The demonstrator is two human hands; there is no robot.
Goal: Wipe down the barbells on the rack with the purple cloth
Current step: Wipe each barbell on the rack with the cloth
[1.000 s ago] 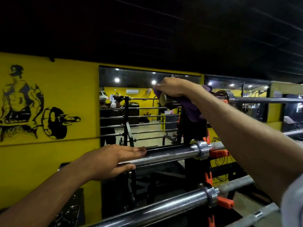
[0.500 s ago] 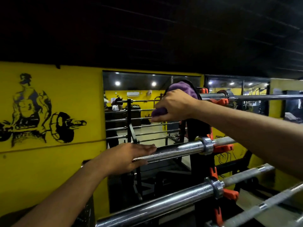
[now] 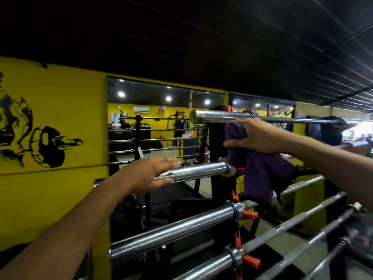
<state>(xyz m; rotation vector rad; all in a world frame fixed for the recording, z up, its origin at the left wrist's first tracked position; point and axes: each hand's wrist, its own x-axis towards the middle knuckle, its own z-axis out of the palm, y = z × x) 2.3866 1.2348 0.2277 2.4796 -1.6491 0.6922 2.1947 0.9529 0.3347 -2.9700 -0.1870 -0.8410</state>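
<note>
Several chrome barbells lie across a black rack [image 3: 219,142] on orange hooks. The top barbell [image 3: 218,116] shows its bare sleeve end. My right hand [image 3: 256,136] grips the purple cloth [image 3: 262,174] just below that bar, and the cloth hangs down in front of the rack post. My left hand [image 3: 149,174] holds the sleeve end of the second barbell [image 3: 199,171], fingers straight over the top and thumb under it. Lower barbells [image 3: 175,229] run below.
A yellow wall [image 3: 60,122] with a black weightlifter mural stands at the left. Behind the rack a mirror [image 3: 153,122] reflects the gym and the bars. More knurled bar shafts [image 3: 306,225] cross the lower right.
My right hand has come off the end of the top barbell and dropped below it with the cloth, which now hangs loose. My left hand stays on the second barbell's sleeve.
</note>
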